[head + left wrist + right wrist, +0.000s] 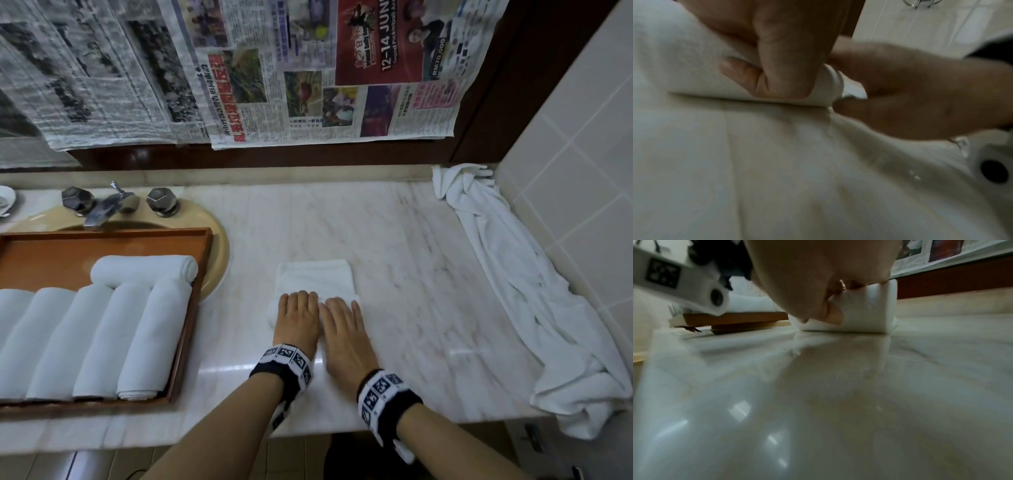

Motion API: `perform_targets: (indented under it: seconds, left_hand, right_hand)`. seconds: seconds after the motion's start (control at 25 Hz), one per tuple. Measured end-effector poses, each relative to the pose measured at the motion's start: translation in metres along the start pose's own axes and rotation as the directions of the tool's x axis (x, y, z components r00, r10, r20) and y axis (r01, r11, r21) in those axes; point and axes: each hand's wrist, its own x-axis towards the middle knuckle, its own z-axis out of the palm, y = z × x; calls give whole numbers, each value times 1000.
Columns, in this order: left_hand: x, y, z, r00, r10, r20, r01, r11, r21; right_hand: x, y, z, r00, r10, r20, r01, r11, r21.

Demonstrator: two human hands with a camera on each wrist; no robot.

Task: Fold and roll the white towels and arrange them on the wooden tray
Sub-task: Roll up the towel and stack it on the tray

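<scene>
White terry is under both of your hands: the folded towel point(315, 281) lies on the marble counter point(394, 240) straight ahead of you, and its near end is already turned into a roll. Your left hand point(297, 320) and right hand point(342, 330) sit side by side on that roll, palms down. The wrist views show the fingers bent over the cloth and the thumbs tucked against it, so each hand is gripping the roll rather than lying flat.

You look to be mid-roll, with the flat part of the towel stretching away from you. The next move likely calls for even pressure from both hands, pushing forward so the ends stay flush.

Left of you, the wooden tray point(202, 274) sits over the basin and holds 5 rolled towels point(102, 335) in a row, with 1 more lying crosswise behind them. Farther right, a loose white towel point(513, 274) trails along the tiled wall, seemingly waiting its turn.
</scene>
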Motion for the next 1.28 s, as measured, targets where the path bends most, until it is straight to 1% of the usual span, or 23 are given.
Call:
perform_targets:
  seconds: [0.08,0.16,0.24,0.28,0.36,0.4,0.44,0.48,0.52,0.56,0.6,0.64,0.72,0.76,0.8,0.88,1.0,1.08,1.2,1.24,1.28]
  left_hand:
    - [19,-2,-12,999,-21,38,21,1000,5]
    - [36,-5,-23,992,-38,121,36,999,20]
    - [46,-6,-27,990,-38,135,38,999,1]
    - [43,-7,-25,994,-28,104,31,999,-28]
    - [34,-9,-18,998,10,-57,-15,997,-76]
    - [30,-10,-11,992,29,-120,-37,997,-69]
    - [27,-10,-4,989,31,-145,-40,998,-54]
    - [25,-9,2,989,28,-144,-34,998,-43]
    - [28,-10,4,997,25,-71,-26,1000,-11]
    - [35,-11,4,1000,10,3,-10,1000,20]
    - [45,-13,0,996,-6,88,2,999,40]
    - [57,-15,-5,991,-11,132,4,999,54]
    - [78,-18,-17,991,-10,130,2,998,63]
    - [86,-20,-21,992,-8,127,1,998,61]
    - [94,-22,-24,991,-9,133,1,998,56]
    - [107,-25,-27,984,-21,176,10,998,63]
    - [125,-29,-33,978,-30,207,16,998,68]
    - [133,-32,-37,968,-16,249,2,998,58]
    - [134,-36,-43,940,9,342,-8,1000,-5]
    - [131,-39,-46,933,26,359,-14,999,-37]
    - [128,-43,-51,932,44,361,-24,998,-59]
  right_hand:
    - [-2,7,5,990,-4,141,20,994,-110]
    - [13,17,6,981,16,193,19,984,-179]
    - [33,22,5,976,6,218,25,990,-138]
    - [42,23,4,975,-1,221,28,992,-120]
    - [60,26,-5,975,-3,223,27,994,-105]
    - [70,28,-11,969,1,248,24,995,-101]
    - [81,30,-17,960,6,278,24,994,-107]
    - [90,32,-23,946,-1,324,41,992,-118]
    - [102,35,-27,932,-20,362,72,989,-130]
    - [112,37,-31,920,-17,392,74,989,-131]
    - [120,39,-35,910,-5,416,65,989,-131]
    - [125,39,-38,911,2,412,56,990,-130]
    - [124,42,-38,938,-1,347,48,991,-126]
    - [119,43,-36,944,-3,330,51,989,-137]
    - [117,45,-34,940,1,340,58,985,-165]
    - [123,50,-30,914,44,403,42,979,-202]
    - [154,58,-30,877,91,472,-44,993,-111]
    - [169,63,-32,862,83,501,-57,996,-67]
    - [170,65,-36,809,111,577,-122,992,-21]
    - [170,63,-41,791,118,600,-138,990,-12]
    - [170,60,-46,787,116,606,-151,988,7]
